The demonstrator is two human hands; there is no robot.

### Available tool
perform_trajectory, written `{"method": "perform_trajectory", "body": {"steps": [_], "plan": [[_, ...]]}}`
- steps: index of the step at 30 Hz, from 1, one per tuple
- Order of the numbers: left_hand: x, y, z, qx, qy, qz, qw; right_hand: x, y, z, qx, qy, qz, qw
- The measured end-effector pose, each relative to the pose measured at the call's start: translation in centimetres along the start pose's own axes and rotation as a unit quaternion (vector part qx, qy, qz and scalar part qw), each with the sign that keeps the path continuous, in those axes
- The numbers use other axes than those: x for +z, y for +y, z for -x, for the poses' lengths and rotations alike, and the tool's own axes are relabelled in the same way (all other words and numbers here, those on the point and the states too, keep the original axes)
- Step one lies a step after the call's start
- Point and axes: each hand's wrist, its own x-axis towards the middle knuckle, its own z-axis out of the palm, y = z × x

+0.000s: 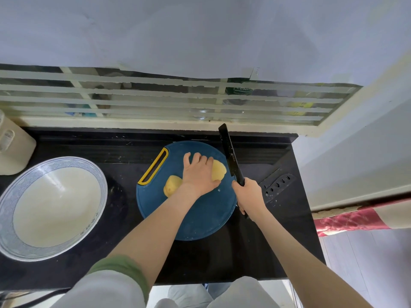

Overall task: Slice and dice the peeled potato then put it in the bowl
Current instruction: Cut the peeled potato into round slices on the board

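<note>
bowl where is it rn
In the head view, the white blue-rimmed bowl sits on the black counter at the left, beside the blue cutting board.

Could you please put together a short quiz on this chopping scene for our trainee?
1. True or false: the white bowl with the blue patterned rim already holds potato.
2. Which hand grips the black-bladed knife: A left, B right?
3. How many yellow peeled potato pieces lie on the round blue cutting board?
Key: 1 false; 2 B, the right hand; 3 two.
</note>
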Motion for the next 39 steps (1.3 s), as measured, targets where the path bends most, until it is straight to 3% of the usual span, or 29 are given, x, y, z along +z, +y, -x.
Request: {"method": "perform_trajectory", "body": {"steps": [14, 18, 28, 39], "plan": [[3.1, -8.3, 8.4, -0.174, 0.026, 0.164, 0.971, 4.0, -2.8, 2.0, -0.053, -0.059, 0.046, 0.996], [4.2, -8.5, 9.2, -0.163, 0.008, 0.21, 0.964, 5.1, -2.7, 2.7, -0.067, -0.072, 0.076, 0.992], [3.3, -6.9, 7.0, -0.132, 0.051, 0.311, 0.94, 5.4, -2.0, 3.5, -0.062, -0.084, 0.12, 0.987], [2.4, -7.1, 5.8, -0.075, 0.016, 0.097, 0.992, 6.4, -2.8, 4.0, -0.05, -0.079, 0.124, 0.988]]}}
